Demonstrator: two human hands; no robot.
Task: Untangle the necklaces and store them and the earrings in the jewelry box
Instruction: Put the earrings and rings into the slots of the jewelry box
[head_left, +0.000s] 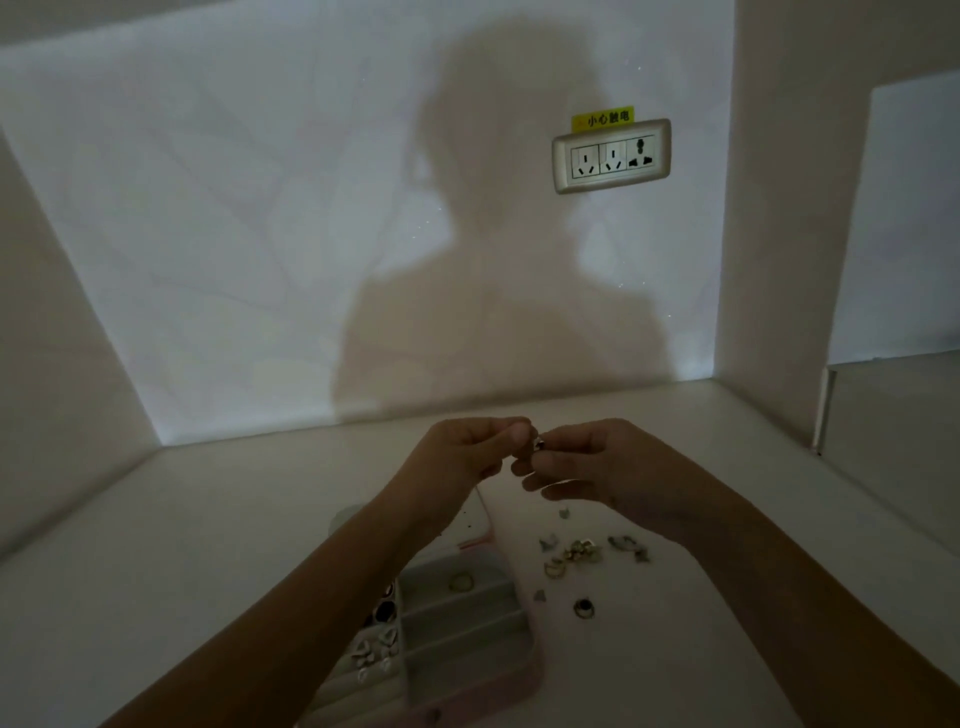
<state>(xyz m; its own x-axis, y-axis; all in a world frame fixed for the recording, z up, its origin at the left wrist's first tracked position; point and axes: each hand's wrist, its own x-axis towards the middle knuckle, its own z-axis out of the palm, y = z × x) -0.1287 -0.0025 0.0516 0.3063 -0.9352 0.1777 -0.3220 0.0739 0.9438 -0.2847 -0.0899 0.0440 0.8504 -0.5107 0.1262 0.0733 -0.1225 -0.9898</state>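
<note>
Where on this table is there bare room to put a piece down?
Bare table left of the jewelry box, and along the wall beyond the left hand. Crowded right of the box, where loose jewelry lies below the right hand.

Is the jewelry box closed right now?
No, the jewelry box lies open, its grey compartments exposed with a ring in one.

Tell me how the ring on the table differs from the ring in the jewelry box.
The ring on the table lies loose, right of the jewelry box; the ring in the box sits in a grey compartment. The ring on the table shows a dark centre; the ring in the box looks plain and pale. Both are small and round.
</note>
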